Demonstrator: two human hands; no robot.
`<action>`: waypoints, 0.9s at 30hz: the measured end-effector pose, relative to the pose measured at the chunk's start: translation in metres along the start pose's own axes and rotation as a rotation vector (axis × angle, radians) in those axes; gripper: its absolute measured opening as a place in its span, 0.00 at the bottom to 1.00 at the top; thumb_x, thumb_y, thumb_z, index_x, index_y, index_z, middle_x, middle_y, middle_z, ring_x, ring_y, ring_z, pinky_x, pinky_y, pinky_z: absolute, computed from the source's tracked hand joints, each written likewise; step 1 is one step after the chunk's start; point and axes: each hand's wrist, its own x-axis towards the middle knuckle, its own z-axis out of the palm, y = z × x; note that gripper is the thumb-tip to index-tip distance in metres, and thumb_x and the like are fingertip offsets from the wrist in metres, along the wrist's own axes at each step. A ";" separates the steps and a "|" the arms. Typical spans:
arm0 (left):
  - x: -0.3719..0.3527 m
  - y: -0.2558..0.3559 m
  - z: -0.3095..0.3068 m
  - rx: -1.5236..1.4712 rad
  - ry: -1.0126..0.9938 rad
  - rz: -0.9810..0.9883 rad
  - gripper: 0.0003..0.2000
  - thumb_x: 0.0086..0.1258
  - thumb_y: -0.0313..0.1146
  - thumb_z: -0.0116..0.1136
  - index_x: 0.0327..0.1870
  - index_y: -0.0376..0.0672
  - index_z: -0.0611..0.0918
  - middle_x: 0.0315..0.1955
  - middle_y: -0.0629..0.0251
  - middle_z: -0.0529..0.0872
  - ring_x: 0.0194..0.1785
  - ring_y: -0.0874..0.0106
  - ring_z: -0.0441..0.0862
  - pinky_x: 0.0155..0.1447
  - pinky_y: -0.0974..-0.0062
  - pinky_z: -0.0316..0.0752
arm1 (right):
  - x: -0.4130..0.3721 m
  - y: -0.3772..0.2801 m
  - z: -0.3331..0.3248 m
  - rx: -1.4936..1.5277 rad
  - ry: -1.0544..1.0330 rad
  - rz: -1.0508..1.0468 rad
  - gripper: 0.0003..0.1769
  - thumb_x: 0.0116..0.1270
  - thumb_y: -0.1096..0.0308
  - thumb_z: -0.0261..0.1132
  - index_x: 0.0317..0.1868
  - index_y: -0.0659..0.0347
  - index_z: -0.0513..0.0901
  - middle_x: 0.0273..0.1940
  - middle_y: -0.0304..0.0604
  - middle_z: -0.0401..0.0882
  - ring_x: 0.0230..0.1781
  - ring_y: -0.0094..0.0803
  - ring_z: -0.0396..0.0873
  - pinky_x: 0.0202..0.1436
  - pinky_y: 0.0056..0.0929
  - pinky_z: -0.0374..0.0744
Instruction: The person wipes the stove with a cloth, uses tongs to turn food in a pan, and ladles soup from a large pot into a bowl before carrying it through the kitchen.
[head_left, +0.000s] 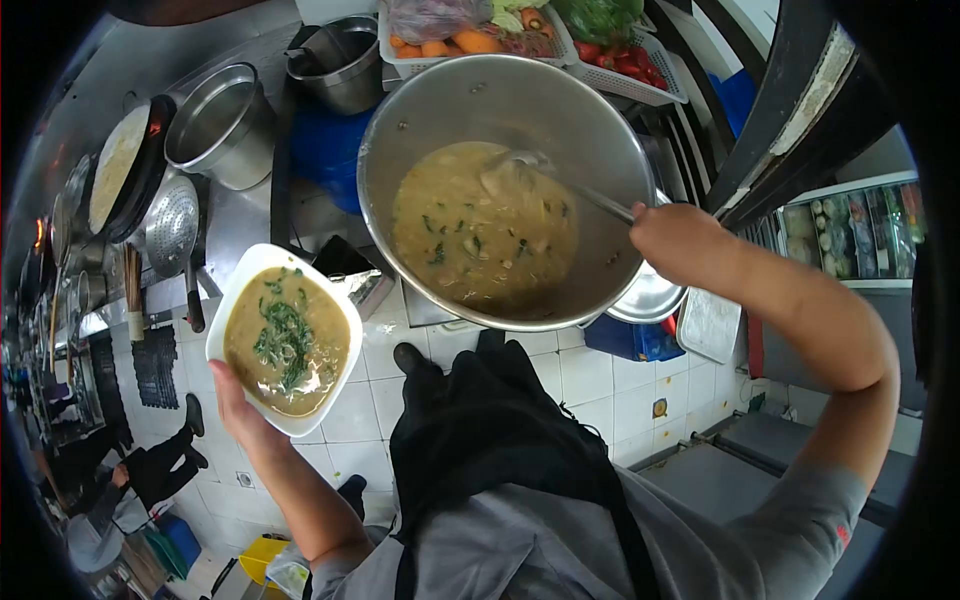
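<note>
My left hand (243, 408) grips a white square bowl (352, 330) from its lower left side. Yellowish soup (245, 335) with chopped green leaves in the middle fills it. My right hand (680, 243) is closed around the handle of a metal ladle (603, 203). The ladle's head lies in the soup inside a large steel pot (590, 105), partly under the surface. Yellow-brown soup (480, 240) with bits of green covers the pot's bottom. The bowl is to the left of the pot, apart from it.
Crates of carrots (435, 48) and red peppers (630, 65) stand behind the pot. A smaller steel pot (222, 125), a perforated skimmer (172, 225) and a pan (122, 170) are at left. A co-worker (150, 470) is at lower left.
</note>
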 end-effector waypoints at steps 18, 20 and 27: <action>-0.009 -0.017 -0.029 -0.078 0.126 -0.044 0.27 0.79 0.49 0.43 0.66 0.33 0.67 0.59 0.55 0.75 0.59 0.65 0.76 0.62 0.67 0.72 | 0.030 0.038 -0.076 0.704 -0.767 0.218 0.10 0.60 0.71 0.64 0.25 0.70 0.79 0.18 0.44 0.77 0.16 0.29 0.79 0.15 0.30 0.76; -0.009 -0.016 -0.031 -0.066 0.147 -0.037 0.27 0.79 0.49 0.42 0.66 0.33 0.67 0.59 0.55 0.75 0.59 0.65 0.76 0.62 0.67 0.72 | 0.024 0.038 -0.065 0.973 -0.748 0.261 0.09 0.62 0.71 0.63 0.26 0.68 0.79 0.18 0.41 0.76 0.15 0.27 0.77 0.12 0.26 0.73; -0.010 -0.008 -0.027 -0.081 0.133 -0.022 0.28 0.79 0.49 0.43 0.67 0.33 0.67 0.60 0.54 0.74 0.60 0.63 0.76 0.62 0.66 0.72 | 0.018 0.012 -0.012 1.513 -0.741 0.337 0.10 0.65 0.69 0.65 0.41 0.68 0.80 0.22 0.40 0.75 0.14 0.23 0.72 0.13 0.24 0.70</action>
